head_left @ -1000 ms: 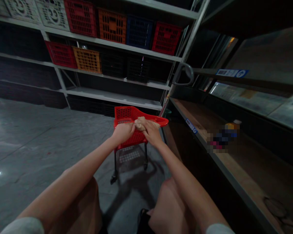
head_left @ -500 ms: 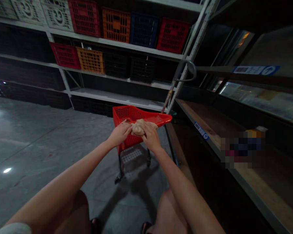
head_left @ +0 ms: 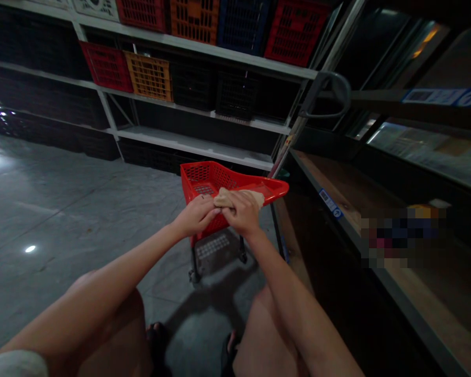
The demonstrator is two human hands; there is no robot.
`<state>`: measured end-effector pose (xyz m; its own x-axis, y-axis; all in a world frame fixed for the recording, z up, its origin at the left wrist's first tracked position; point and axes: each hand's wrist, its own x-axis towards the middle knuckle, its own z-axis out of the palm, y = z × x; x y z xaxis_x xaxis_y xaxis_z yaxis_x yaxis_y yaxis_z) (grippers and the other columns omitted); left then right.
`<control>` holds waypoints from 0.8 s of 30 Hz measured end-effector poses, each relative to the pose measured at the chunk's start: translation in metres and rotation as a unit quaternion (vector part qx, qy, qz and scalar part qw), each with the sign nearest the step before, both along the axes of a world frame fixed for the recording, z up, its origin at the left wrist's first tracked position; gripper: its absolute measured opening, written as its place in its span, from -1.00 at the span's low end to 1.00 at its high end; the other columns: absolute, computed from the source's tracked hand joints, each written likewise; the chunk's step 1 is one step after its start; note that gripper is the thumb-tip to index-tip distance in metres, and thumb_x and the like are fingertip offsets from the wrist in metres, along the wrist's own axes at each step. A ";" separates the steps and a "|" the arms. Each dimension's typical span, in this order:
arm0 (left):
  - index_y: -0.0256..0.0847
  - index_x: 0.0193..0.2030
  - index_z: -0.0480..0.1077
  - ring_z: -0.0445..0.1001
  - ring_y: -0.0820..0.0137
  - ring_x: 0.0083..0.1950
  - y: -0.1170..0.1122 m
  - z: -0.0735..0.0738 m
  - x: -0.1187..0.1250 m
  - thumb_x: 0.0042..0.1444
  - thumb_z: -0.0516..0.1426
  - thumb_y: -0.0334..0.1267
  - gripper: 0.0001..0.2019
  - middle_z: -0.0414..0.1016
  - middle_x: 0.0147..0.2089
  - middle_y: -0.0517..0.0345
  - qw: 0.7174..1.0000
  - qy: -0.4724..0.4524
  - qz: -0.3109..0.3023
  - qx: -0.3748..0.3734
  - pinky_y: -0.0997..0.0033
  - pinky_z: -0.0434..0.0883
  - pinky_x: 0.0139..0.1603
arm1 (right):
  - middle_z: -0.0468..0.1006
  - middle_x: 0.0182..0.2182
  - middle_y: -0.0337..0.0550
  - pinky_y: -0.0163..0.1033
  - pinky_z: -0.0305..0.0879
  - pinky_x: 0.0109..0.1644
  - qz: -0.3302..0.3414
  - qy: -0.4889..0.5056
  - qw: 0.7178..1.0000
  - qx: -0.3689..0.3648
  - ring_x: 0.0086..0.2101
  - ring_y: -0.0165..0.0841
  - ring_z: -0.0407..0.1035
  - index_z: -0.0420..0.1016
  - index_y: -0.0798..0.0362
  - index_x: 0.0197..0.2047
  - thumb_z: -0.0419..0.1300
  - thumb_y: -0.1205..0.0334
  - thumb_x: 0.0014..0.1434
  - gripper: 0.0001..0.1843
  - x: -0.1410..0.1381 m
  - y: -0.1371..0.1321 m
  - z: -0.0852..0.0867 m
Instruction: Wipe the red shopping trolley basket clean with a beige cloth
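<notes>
A small red plastic shopping cart [head_left: 255, 183] stands before me, its basket wall pierced with holes. My right hand [head_left: 242, 210] is closed around a crumpled beige cloth [head_left: 224, 199], pressing it against the near rim of the basket. Part of the cloth spreads out to the right of my fingers. To its left, my left hand [head_left: 198, 213] curls over the same rim, its fingertips close to the cloth; what lies under those fingers is partly hidden. The cart's grey handle [head_left: 326, 112] rises at the far right.
Behind the cart is a white metal rack [head_left: 196, 144] with red, orange, blue and black crates. A wooden shelf [head_left: 349, 209] with blue labels runs along the right, carrying a blurred item [head_left: 406, 230]. Grey concrete floor [head_left: 82, 209] lies to the left.
The view has tilted down and closer, so the cart and handle look larger. My right hand has bunched the cloth and shifted slightly right along the rim. My left hand stays at the rim.
</notes>
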<state>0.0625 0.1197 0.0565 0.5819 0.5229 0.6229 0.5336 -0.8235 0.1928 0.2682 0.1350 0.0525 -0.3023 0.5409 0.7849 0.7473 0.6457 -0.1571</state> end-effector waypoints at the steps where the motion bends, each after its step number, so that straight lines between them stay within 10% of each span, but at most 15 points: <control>1: -0.24 -0.18 0.47 0.48 0.23 -0.14 -0.001 0.000 -0.002 0.45 -0.29 0.08 -0.39 0.56 -0.21 -0.07 1.000 -0.005 -0.018 -0.011 0.19 0.38 -0.04 | 0.69 -0.11 -0.07 -0.07 0.36 0.16 0.018 -0.023 1.000 0.002 -0.10 -0.19 0.52 0.60 0.01 0.06 0.17 0.24 0.17 -0.61 -0.005 -0.007 0.004; 11: -0.19 -0.12 0.49 0.52 0.24 0.04 0.026 -0.015 -0.033 0.43 -0.28 0.17 -0.36 0.60 -0.07 -0.01 0.986 -0.107 0.015 -0.129 0.15 0.38 0.24 | 0.67 -0.07 -0.07 0.08 0.37 0.21 -0.108 0.249 0.961 0.051 0.03 -0.18 0.49 0.59 0.00 -0.07 0.00 0.20 0.32 -0.67 0.105 0.042 -0.020; 20: -0.15 -0.13 0.37 0.46 0.27 0.04 0.019 -0.035 -0.010 0.44 -0.39 0.10 -0.39 0.53 -0.08 -0.01 0.972 -0.187 0.099 -0.103 0.10 0.33 0.34 | 0.56 0.14 -0.01 0.08 0.20 0.36 0.081 0.032 0.993 0.079 0.17 -0.17 0.40 0.41 -0.02 0.24 0.00 0.17 0.39 -0.59 -0.018 -0.035 -0.029; 24: -0.16 -0.11 0.38 0.47 0.29 0.09 0.015 -0.032 -0.009 0.46 -0.36 0.04 -0.43 0.55 -0.04 -0.01 0.976 -0.163 0.107 -0.099 0.11 0.28 0.39 | 0.59 0.07 -0.10 -0.03 0.31 0.27 0.066 0.008 0.985 0.160 0.11 -0.24 0.44 0.51 -0.14 0.14 0.09 0.28 0.36 -0.66 0.005 -0.021 -0.034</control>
